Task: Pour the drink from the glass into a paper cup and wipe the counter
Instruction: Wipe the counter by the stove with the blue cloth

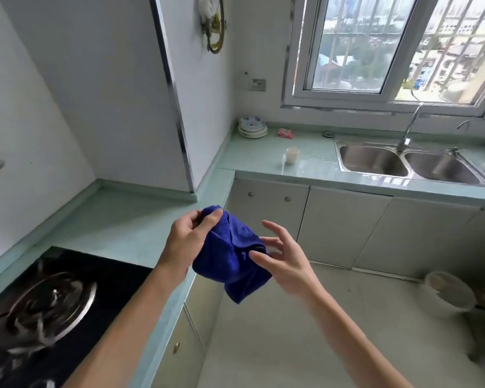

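Note:
A bunched blue cloth [231,256] hangs in the air in front of me, above the counter's corner edge. My left hand [188,239] pinches its upper left corner between thumb and fingers. My right hand [280,257] is at the cloth's right side with fingers spread and fairly straight, their tips touching the fabric. A white paper cup [292,155] stands upright on the pale green counter [258,158], far ahead and left of the sink. A clear glass seems to stand just left of the cup, too faint to be sure.
A double steel sink [403,163] with a tap [409,127] lies at the right. Stacked plates [252,126] and a pink rag [285,133] sit by the back wall. A black gas hob [48,312] fills the lower left. A bucket [450,289] stands on the floor.

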`<state>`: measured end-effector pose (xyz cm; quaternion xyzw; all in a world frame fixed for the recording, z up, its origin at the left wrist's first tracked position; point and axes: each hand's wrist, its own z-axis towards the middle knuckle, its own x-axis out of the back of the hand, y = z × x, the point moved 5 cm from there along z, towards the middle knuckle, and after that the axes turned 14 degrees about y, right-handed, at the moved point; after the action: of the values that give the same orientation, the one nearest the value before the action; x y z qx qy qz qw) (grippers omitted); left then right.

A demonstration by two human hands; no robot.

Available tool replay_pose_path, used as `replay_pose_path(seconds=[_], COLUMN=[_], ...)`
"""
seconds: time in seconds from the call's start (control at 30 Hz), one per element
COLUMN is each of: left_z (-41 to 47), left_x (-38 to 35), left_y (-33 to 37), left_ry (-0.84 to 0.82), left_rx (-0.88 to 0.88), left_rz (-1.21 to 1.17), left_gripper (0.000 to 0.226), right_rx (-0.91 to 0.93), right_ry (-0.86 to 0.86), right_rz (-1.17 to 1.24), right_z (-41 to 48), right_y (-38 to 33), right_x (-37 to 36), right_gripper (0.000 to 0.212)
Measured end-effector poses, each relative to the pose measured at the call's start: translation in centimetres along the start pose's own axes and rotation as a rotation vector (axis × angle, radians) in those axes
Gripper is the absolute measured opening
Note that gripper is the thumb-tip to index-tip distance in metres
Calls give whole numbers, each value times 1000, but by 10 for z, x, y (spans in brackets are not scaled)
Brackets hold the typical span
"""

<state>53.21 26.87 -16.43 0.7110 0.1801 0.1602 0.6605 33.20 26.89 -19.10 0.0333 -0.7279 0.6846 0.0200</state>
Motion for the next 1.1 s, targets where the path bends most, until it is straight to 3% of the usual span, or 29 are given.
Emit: replay_pose_path(seconds=[0.07, 0.3, 0.43, 0.53, 0.63, 0.73, 0.83, 0.9, 0.97, 1.1], left_z=[31, 117, 167, 200, 222, 247, 278, 298, 322, 380], left_x=[-9, -60, -97, -129, -176, -228, -273, -298, -318, -341], left_y=[1, -20, -38, -40, -31, -17, 3, 18, 28, 24], left_ry=[-58, -166, -137, -85, -164, -321, -429, -479, -483, -324], left_rx=[-17, 24, 47, -72, -262, -387, -394, -368, -328, -380], left_rz=[89, 312, 428, 520, 452, 400, 368, 305, 299, 481], left_gripper=[37, 13, 28, 41, 37, 51, 75, 76, 68, 54], right_rx=[27, 66, 84, 95, 83, 112, 126, 169, 203, 250], right_ry=[79, 249, 286, 284, 260, 166, -3, -89, -112, -175], right_rz=[19, 79, 101, 115, 106, 77, 54, -12, -57, -149], right_z=[26, 105, 162, 218, 279, 338, 395, 434, 471, 534], right_y=[-10, -37, -45, -47, -46, -53, -71, -82, -88, -83], right_x=[8, 28, 36, 39, 44, 53, 69, 80, 88, 86], right_gripper=[58, 31, 28, 26, 26, 32, 40, 47, 49, 48])
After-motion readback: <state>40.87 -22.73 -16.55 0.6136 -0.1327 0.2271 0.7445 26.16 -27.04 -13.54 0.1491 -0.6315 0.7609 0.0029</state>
